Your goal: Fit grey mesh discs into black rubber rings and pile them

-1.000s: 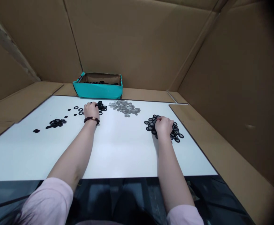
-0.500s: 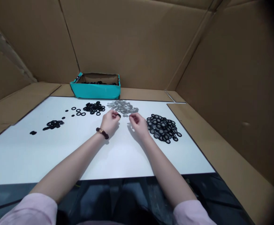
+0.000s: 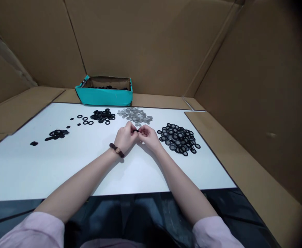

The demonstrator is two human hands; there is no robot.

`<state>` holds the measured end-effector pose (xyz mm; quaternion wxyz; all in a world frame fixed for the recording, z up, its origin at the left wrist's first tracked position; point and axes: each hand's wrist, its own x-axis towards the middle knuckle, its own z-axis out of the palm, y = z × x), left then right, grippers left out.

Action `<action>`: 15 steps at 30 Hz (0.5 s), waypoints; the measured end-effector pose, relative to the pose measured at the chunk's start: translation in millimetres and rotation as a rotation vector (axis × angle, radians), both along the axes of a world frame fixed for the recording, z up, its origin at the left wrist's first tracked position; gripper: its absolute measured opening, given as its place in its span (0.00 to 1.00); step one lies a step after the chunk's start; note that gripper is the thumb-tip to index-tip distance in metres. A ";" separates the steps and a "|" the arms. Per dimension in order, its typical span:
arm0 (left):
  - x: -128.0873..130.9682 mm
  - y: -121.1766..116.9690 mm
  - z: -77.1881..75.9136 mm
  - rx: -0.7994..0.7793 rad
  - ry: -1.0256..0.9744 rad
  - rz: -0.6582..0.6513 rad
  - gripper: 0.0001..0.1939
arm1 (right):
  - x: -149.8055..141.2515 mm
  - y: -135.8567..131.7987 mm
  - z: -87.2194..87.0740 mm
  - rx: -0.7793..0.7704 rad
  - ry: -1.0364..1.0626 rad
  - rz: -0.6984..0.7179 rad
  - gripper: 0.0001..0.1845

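Note:
My left hand (image 3: 126, 137), with a dark beaded bracelet at the wrist, pinches a small black ring (image 3: 136, 131) above the middle of the white board. My right hand (image 3: 149, 137) meets it there, fingers closed on the ring's other side. The fingertips hide most of the ring, and I cannot make out whether a disc is with it. Just behind the hands lies a spread of grey discs (image 3: 135, 115). To the right is a heap of black rings with grey centres (image 3: 178, 137). A pile of plain black rings (image 3: 103, 116) lies behind, to the left.
A turquoise box (image 3: 104, 97) with black pieces inside stands at the board's back edge. A smaller black cluster (image 3: 57, 134) and a few small black pieces (image 3: 34, 143) lie at the left. Cardboard walls (image 3: 146, 48) surround the white board (image 3: 70, 172).
My left hand came from the black ring pile with a ring, my right hand from the right-hand heap. Both moved to the middle, and their fingertips have now come together at the ring.

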<state>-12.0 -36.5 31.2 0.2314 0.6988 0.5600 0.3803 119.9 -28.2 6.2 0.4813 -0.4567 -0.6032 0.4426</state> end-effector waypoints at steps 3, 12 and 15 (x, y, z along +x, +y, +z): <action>-1.1 2.3 0.8 -0.060 -0.161 -0.064 0.03 | 0.9 2.6 0.3 -0.007 0.034 -0.001 0.08; -2.1 11.0 3.2 -0.366 -0.661 -0.082 0.09 | 0.2 4.4 -4.3 0.031 -0.013 -0.018 0.06; -3.3 10.2 3.3 -0.384 -0.679 -0.088 0.11 | -0.4 2.2 -3.9 0.068 -0.075 -0.019 0.05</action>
